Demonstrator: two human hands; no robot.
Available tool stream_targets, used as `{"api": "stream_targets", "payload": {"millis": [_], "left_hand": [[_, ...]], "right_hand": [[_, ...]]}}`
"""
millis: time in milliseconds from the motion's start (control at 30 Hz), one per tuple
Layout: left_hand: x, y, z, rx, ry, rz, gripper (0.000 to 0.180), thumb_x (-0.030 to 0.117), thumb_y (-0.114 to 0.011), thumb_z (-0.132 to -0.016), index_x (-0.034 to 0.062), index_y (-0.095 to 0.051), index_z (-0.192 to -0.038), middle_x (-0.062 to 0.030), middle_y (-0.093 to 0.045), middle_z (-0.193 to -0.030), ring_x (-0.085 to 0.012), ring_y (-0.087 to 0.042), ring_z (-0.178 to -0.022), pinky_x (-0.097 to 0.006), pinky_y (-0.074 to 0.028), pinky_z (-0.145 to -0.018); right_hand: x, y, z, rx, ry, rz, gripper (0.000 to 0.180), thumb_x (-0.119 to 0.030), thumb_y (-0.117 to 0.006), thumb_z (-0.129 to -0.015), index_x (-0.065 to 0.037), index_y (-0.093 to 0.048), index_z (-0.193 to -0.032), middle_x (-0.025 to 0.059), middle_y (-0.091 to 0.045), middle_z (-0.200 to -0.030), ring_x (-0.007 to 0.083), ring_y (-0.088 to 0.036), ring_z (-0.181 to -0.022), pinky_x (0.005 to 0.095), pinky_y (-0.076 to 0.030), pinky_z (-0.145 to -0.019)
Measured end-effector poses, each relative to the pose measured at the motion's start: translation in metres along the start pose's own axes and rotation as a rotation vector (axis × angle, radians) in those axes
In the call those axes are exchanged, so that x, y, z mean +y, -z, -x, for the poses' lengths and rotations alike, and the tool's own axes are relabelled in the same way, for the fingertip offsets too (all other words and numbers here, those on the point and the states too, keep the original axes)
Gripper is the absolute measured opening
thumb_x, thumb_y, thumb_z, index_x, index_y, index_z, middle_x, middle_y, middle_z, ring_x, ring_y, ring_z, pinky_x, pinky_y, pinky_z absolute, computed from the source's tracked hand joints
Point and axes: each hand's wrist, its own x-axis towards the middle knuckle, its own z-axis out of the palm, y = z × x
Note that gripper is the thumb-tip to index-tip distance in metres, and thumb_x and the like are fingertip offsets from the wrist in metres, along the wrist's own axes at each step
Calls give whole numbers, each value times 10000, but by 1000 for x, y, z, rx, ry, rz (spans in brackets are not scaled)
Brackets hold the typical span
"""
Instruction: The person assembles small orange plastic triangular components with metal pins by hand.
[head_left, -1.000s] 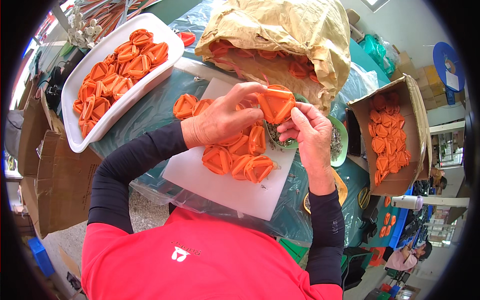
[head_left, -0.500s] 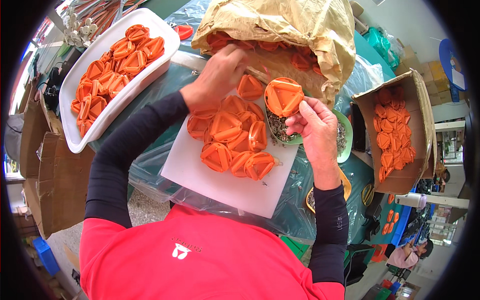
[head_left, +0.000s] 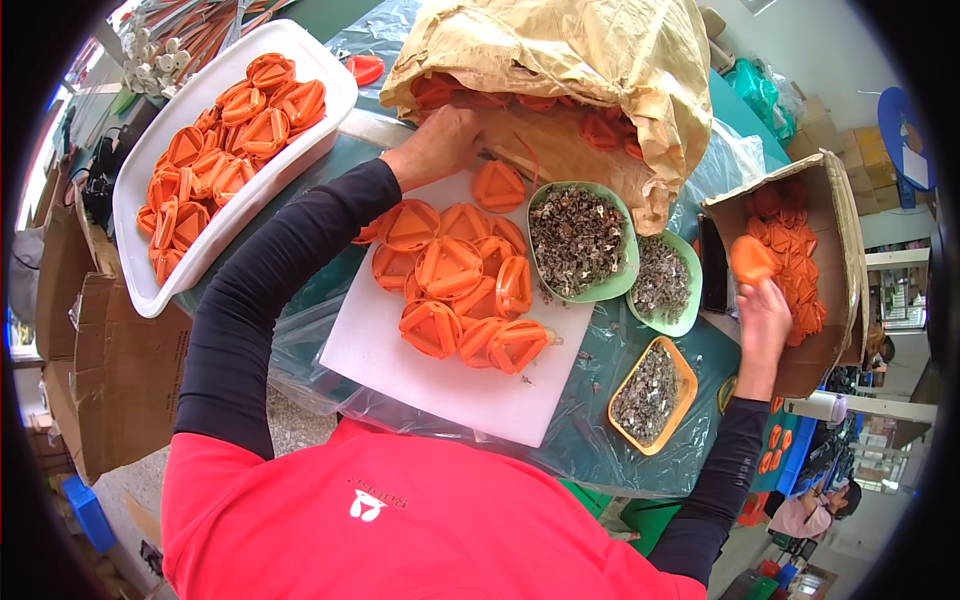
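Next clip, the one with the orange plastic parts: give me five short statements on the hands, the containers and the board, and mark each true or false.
1. The right hand holds an orange part at the open cardboard box. True.
2. The left hand rests in the white tray. False: it reaches toward the mouth of the crumpled paper sack, away from the tray.
3. The white tray holds orange parts. True.
4. The white board is bare. False: a pile of orange parts lies on it.
5. The green bowl beside the board is filled with orange parts. False: it holds small greyish scraps.
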Motion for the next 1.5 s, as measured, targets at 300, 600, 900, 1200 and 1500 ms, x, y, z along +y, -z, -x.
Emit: {"api": "stream_targets", "payload": {"millis": [300, 600, 900, 1200, 1500], "left_hand": [[0, -18, -36, 96, 115, -385, 255, 172, -547, -793, 60, -620, -1011, -164, -631, -916, -328, -613, -844, -412, -494, -703], [-19, -40, -55, 282, -2, -425, 294, 208, -569, -809, 96, -607, -1079, -134, -599, -1076, -341, -540, -1017, -447, -413, -866], [51, 31, 0, -46, 557, 929, 244, 248, -638, -860, 45, -607, -991, -4, -626, -827, -54, -585, -725, -203, -434, -577], [72, 54, 31, -178, 561, 1294, 143, 185, -599, -888, 57, -586, -948, 0, -614, -811, -52, -570, -694, -193, -470, -618], [70, 52, 37, -186, 537, 1250, 212, 190, -604, -884, 42, -587, -1035, 5, -621, -831, -50, -581, -716, -189, -484, -644]], "right_hand": [[42, 83, -17, 205, -75, -248, 187, -60, -562, -859, 12, -550, -1032, 140, -641, -972, 219, -648, -903, 317, -559, -756], [6, -90, 113, -366, 108, 249, 208, -69, -539, -875, 51, -575, -1042, 130, -620, -915, 155, -633, -664, 244, -525, -509], [8, -157, 129, -666, 57, 237, 215, -65, -537, -880, 66, -565, -1049, 113, -618, -922, 141, -633, -652, 230, -520, -496], [24, -235, 124, -675, -4, 21, 410, -123, -522, -892, 118, -445, -1215, 151, -591, -1002, 170, -638, -718, 258, -536, -535], [30, -253, 122, -746, -104, 16, 267, -117, -543, -891, 54, -524, -1095, 99, -622, -929, 140, -624, -687, 248, -527, -536]]}}
